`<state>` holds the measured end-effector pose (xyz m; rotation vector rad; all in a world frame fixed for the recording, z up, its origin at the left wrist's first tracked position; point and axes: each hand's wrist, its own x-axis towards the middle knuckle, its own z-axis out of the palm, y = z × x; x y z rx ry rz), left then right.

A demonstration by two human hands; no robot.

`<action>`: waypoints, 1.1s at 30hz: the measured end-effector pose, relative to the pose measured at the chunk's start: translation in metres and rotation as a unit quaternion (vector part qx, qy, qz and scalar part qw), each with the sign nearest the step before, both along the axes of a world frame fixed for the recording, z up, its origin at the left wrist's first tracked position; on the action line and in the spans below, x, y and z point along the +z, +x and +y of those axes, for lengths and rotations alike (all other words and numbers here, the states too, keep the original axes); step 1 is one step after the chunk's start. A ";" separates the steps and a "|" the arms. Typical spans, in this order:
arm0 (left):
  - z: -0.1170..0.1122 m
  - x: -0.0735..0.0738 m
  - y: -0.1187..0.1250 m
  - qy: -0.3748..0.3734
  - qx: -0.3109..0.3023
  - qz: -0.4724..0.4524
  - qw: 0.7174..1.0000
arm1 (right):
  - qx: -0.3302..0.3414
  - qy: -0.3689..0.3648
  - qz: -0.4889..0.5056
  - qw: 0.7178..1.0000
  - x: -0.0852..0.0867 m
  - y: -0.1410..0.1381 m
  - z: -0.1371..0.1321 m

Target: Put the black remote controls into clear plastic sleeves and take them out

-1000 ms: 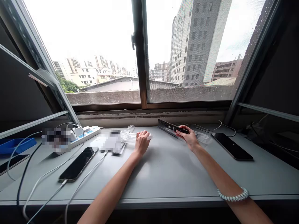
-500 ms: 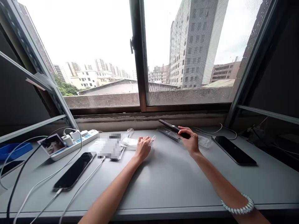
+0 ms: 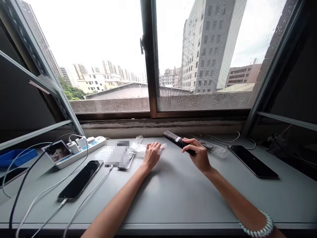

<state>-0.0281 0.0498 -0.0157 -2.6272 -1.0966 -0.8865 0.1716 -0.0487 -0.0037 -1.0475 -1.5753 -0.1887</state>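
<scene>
My left hand (image 3: 151, 155) lies on the desk with its fingers curled over a clear plastic bag (image 3: 138, 148) with something white in it. The bag's crumpled end pokes out past my fingers. Raised above the desk, my right hand (image 3: 200, 154) grips a long, flat black object (image 3: 176, 138) by its near end. It bears a small white label and tilts up toward the window; its exact kind I cannot make out. Behind my right hand lies a clear plastic packet (image 3: 214, 148) with something dark inside. A partly blurred-out packet (image 3: 119, 154) sits left of my left hand.
On the left of the grey desk (image 3: 168, 201) are a phone (image 3: 80, 180) on a white cable, a power strip (image 3: 92, 145) with chargers, a photo card (image 3: 57, 152) and a blue tray (image 3: 18, 158). Another phone (image 3: 252, 161) lies at right. A window (image 3: 153, 112) stands behind.
My right hand has tilted and rolled the black object, so its white label shows more. The hand has come slightly nearer. My left hand stays on the plastic bag.
</scene>
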 end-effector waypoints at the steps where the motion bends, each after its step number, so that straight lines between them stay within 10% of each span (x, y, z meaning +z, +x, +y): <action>1: 0.000 0.000 0.000 -0.004 -0.005 -0.006 1.000 | 0.009 0.002 -0.028 1.000 -0.001 0.000 0.000; 17: 0.006 -0.003 -0.003 -0.008 -0.015 -0.019 1.000 | -0.063 0.055 -0.102 0.991 0.008 0.011 -0.006; 25: 0.006 -0.004 -0.003 0.008 0.007 -0.020 1.000 | -0.094 -0.016 0.114 0.989 0.012 0.004 -0.005; 28: 0.007 -0.006 -0.004 0.002 0.008 -0.016 1.000 | -0.072 -0.127 0.295 0.944 0.015 0.005 -0.001; 33: 0.005 -0.005 -0.002 -0.042 -0.010 -0.050 0.998 | 0.029 -0.331 0.560 0.759 0.017 0.014 0.005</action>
